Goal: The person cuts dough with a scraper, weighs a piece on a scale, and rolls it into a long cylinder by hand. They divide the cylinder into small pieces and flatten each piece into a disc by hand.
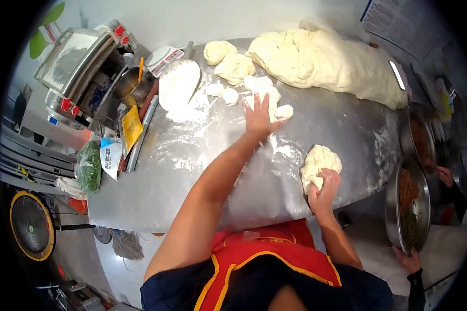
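Observation:
My left hand (260,116) lies with its fingers spread on several small dough pieces (264,89) near the middle of the metal table (192,202). Closer to me, my right hand (324,189) is closed around the near side of a larger lump of dough (320,159). Two rounded dough lumps (234,69) sit just beyond my left hand, with small dough balls (230,96) beside them. A long, thick mass of dough (327,62) stretches along the back right of the table.
A floury scoop-shaped tool (179,85) lies at the back left, by a scale (163,58). A rolling machine (78,62) stands far left, a bag of greens (90,167) below it. At right, another person's hands (410,259) are at a metal bowl of filling (407,207).

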Action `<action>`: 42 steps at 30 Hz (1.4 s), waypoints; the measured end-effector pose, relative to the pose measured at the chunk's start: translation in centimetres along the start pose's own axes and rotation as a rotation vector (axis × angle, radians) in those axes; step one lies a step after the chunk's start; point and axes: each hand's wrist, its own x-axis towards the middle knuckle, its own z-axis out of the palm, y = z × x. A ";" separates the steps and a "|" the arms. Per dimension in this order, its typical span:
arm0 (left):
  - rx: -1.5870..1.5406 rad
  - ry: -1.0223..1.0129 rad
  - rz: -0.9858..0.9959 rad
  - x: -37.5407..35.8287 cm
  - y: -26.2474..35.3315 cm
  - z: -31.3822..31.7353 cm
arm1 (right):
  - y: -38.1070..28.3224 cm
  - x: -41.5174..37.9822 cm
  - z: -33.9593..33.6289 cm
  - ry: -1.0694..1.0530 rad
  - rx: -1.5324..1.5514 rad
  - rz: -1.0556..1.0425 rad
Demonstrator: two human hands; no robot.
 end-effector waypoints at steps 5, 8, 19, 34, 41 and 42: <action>-0.134 0.092 0.164 -0.9 -1.7 -1.8 | -0.5 0.1 -0.6 0.029 0.102 0.210; -0.298 0.034 0.218 -4.7 -2.5 -6.8 | 2.7 0.9 -1.3 0.015 0.454 0.639; -1.195 -0.238 -0.509 -18.4 -1.1 -10.7 | -8.7 4.0 1.4 -0.345 0.701 0.251; -1.338 -0.012 -0.588 -12.1 1.7 -13.8 | -12.2 12.9 9.4 -0.442 0.894 0.668; -0.275 0.331 0.078 -19.8 0.9 -9.1 | -12.9 4.7 7.4 -0.210 0.265 -0.278; -0.248 0.350 0.099 -19.4 0.6 -8.7 | -12.7 4.8 7.8 -0.249 0.283 -0.270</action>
